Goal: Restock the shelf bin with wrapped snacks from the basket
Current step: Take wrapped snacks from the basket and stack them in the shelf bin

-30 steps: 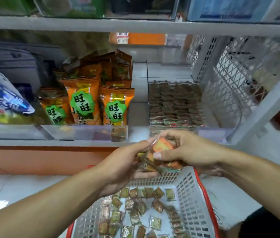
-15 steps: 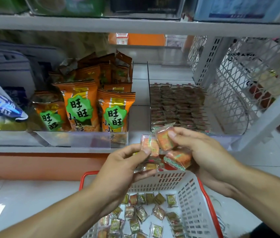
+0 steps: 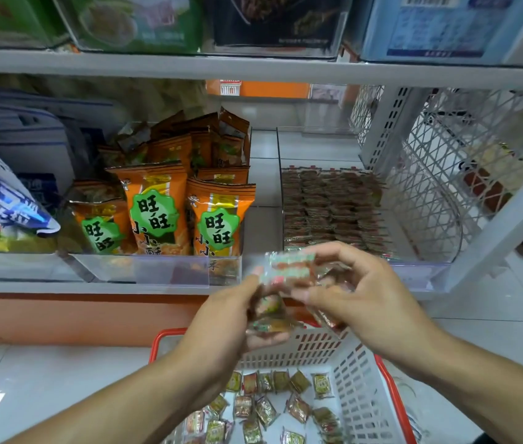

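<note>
Both hands up in front of the shelf, above the basket (image 3: 369, 373). My left hand (image 3: 221, 318) has its grip closed on a small bunch of wrapped snacks (image 3: 269, 312); my right hand (image 3: 359, 293) pinches more of them, blurred. Loose snacks (image 3: 273, 402) lie on the basket floor, near. The clear shelf bin (image 3: 420, 270), far right, holds tidy rows. Orange bags (image 3: 154, 209) stand left of it.
</note>
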{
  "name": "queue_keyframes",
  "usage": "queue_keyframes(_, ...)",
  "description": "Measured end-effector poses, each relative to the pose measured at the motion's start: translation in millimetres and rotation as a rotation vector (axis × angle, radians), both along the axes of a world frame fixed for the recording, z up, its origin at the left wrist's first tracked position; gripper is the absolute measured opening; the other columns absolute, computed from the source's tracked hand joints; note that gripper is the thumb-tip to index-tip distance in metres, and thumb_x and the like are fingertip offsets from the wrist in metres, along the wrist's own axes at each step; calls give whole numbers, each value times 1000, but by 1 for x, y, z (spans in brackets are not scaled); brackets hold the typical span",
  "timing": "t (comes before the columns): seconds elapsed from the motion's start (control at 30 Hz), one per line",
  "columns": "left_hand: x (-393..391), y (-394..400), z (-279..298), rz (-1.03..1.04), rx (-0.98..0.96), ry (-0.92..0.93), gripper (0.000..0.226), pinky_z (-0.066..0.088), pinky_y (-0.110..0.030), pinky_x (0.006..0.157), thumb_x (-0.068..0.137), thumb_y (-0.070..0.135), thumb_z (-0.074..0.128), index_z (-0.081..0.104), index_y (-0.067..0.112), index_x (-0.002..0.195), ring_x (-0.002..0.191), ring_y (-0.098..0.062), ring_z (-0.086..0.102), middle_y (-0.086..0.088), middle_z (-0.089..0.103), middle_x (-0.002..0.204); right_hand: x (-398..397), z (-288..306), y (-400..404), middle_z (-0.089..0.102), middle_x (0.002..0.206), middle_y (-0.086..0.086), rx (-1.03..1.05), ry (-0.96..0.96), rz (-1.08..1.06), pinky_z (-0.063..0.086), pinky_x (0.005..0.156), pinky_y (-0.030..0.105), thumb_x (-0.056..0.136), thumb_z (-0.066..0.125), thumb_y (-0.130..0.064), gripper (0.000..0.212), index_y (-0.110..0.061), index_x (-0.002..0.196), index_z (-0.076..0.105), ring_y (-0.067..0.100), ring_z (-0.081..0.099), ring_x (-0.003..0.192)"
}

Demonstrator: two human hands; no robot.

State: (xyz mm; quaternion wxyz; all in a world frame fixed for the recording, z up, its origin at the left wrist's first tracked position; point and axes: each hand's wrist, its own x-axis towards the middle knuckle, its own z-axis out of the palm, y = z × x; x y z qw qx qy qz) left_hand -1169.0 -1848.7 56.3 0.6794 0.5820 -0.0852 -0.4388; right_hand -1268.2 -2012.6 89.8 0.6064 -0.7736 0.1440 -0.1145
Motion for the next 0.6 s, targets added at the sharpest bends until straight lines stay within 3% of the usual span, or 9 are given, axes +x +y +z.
queue_keyframes(0.07,2,1,6,-68,-42,164,54,61,-43,81,94,62,52,78,20,113,106,-24,74,-15,75,119,-1,-1,-1,61,110,-12,-341,-176,63,52,79,21,78,80,-8,38,-38,102,75,16,64,102)
queue_keyframes(0.1,3,1,8,-115,-78,198,55,60,-45,82,93,64,53,77,20,116,108,-24,73,-15,74,123,-2,-3,0,56,111,-13,-412,-226,79,50,79,16,78,77,-5,42,-39,101,76,14,62,104)
queue_keyframes(0.2,2,-1,11,-138,-132,202,42,60,-40,79,89,51,69,77,20,116,103,-20,74,-14,74,123,-3,-5,3,53,116,-13,-405,-224,91,53,77,17,79,78,6,49,-37,102,77,12,63,102)
queue_keyframes(0.3,3,0,7,-64,-132,186,39,61,-36,75,78,42,75,81,16,106,95,-22,76,-17,76,114,-3,0,-1,54,120,-14,-388,-93,98,56,78,24,75,86,-6,52,-44,108,74,15,64,99)
queue_keyframes(0.37,6,1,6,-11,-100,84,35,61,-33,76,78,42,74,82,16,101,94,-22,77,-17,77,109,-4,7,-5,65,108,-7,-181,-13,10,61,70,34,69,90,-25,46,-44,107,71,17,69,83)
queue_keyframes(0.47,9,3,2,91,-47,-16,33,62,-35,79,80,43,77,82,14,94,95,-30,76,-16,75,95,-3,13,-11,75,97,3,279,78,-169,58,64,27,69,82,-40,35,-28,101,76,15,69,70)
queue_keyframes(0.53,8,5,0,114,-18,-39,34,63,-37,81,81,44,78,82,13,95,94,-30,75,-11,72,87,-3,16,-15,74,102,11,591,120,-139,59,71,29,74,78,-28,31,-15,102,77,13,71,76)
queue_keyframes(0.6,6,5,-1,110,7,-57,38,63,-37,82,82,46,77,81,13,99,95,-29,75,-10,73,89,-4,21,-17,71,106,15,675,155,-38,54,84,32,64,79,-3,40,-9,104,77,14,72,81)
